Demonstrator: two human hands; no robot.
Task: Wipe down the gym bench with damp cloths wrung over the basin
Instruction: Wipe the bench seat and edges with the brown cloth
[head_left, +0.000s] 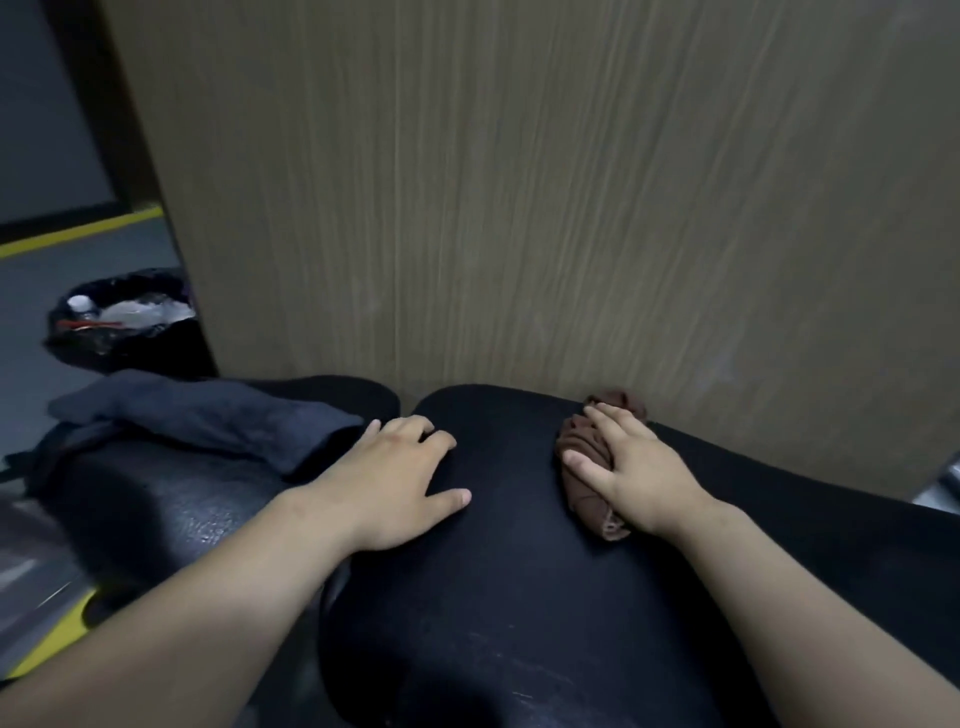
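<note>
Black leathery bench pad, bunched brown cloth

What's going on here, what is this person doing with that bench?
A person is wiping a black padded gym bench. The right hand presses a bunched brown cloth onto the pad, close to the wood-grain panel behind it. The left hand rests flat on the pad with nothing in it. A second, dark grey cloth lies on the neighbouring pad to the left. No basin is in view.
</note>
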